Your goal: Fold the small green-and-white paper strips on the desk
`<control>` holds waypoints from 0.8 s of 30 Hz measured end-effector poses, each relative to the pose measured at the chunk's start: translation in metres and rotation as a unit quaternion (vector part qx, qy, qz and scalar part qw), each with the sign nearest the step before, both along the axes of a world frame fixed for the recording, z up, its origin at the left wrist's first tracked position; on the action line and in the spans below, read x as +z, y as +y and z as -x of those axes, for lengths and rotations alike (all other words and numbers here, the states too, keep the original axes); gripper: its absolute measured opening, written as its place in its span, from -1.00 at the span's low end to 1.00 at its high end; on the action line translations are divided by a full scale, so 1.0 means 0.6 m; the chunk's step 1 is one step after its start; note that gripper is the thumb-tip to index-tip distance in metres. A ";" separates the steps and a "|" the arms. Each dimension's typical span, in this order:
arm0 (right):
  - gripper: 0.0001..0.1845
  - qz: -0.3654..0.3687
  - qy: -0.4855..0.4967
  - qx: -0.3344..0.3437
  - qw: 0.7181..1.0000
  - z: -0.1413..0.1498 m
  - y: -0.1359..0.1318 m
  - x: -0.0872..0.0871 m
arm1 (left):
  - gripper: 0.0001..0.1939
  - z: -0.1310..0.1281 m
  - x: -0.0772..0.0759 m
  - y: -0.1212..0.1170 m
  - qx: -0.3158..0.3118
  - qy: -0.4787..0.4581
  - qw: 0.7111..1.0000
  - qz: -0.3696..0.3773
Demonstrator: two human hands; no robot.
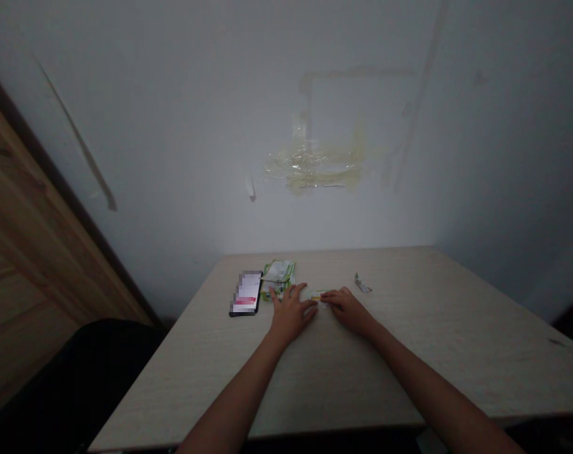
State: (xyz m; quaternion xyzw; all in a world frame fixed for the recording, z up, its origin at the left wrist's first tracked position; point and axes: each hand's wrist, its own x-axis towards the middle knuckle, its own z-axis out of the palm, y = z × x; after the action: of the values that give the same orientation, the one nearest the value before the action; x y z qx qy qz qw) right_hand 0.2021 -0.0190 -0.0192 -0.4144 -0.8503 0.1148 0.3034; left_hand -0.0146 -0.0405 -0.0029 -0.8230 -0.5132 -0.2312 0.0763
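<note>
Flat on the table lies a small pale packet (317,294) with a yellow and red print, between my two hands. My left hand (289,315) is open with its fingers spread, its thumb at the packet's left end and its other fingertips by the green and white packets (279,272). My right hand (347,309) rests its fingertips on the packet's right part, fingers close together and stretched out. Part of the packet is hidden under those fingers. Neither hand lifts anything off the table.
A phone (246,293) with its screen lit lies left of the green packets. Right of my hands is a torn wrapper scrap (362,284). The pale wooden table (409,378) meets a wall (196,157) with tape remnants. A dark chair-like shape (87,378) stands at left.
</note>
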 end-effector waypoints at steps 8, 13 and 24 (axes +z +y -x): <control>-0.58 0.003 0.020 -0.005 1.000 0.000 -0.003 0.001 | -0.76 0.013 0.006 0.010 0.044 0.002 0.999 -0.004; -0.57 0.002 0.019 -0.007 1.000 0.000 -0.003 0.000 | -0.76 0.011 0.006 0.010 0.048 0.002 0.999 -0.007; -0.56 0.003 0.021 -0.002 1.000 -0.002 -0.004 0.000 | -0.74 0.015 -0.001 0.016 0.078 -0.023 0.996 0.030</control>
State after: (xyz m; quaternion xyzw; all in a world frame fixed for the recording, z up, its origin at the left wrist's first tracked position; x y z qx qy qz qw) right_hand 0.2031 -0.0215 -0.0190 -0.4142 -0.8428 0.1254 0.3201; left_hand -0.0234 -0.0310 -0.0037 -0.7766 -0.5845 -0.2280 0.0576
